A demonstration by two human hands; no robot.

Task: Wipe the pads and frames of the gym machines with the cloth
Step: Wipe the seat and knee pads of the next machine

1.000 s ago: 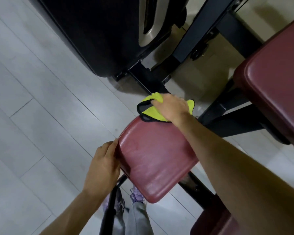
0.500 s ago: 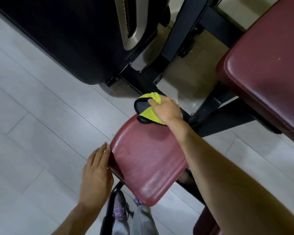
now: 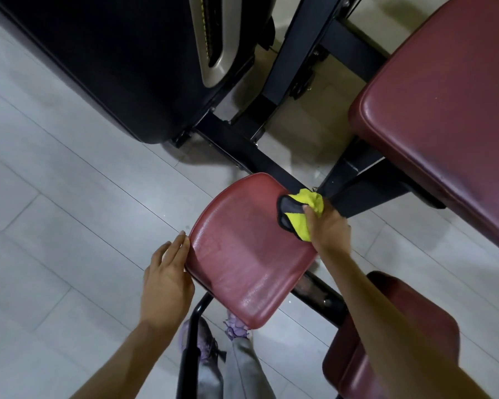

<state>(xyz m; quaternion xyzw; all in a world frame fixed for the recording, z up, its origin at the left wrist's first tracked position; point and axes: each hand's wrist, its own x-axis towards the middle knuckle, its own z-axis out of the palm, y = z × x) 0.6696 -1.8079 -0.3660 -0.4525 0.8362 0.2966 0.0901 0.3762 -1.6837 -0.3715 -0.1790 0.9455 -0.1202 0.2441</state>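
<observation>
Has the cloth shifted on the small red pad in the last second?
Yes. On the small red pad, the cloth has slid from the far corner rightward along the edge.

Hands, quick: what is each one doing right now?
Left hand: open, straight fingers against the small red pad's edge.
Right hand: closed on the yellow cloth, pressing it onto that pad.

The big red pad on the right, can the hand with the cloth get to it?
Probably yes. The right hand grips the cloth at the small pad's far edge; the big pad sits just beyond, with only a lower black frame bar between.
</observation>
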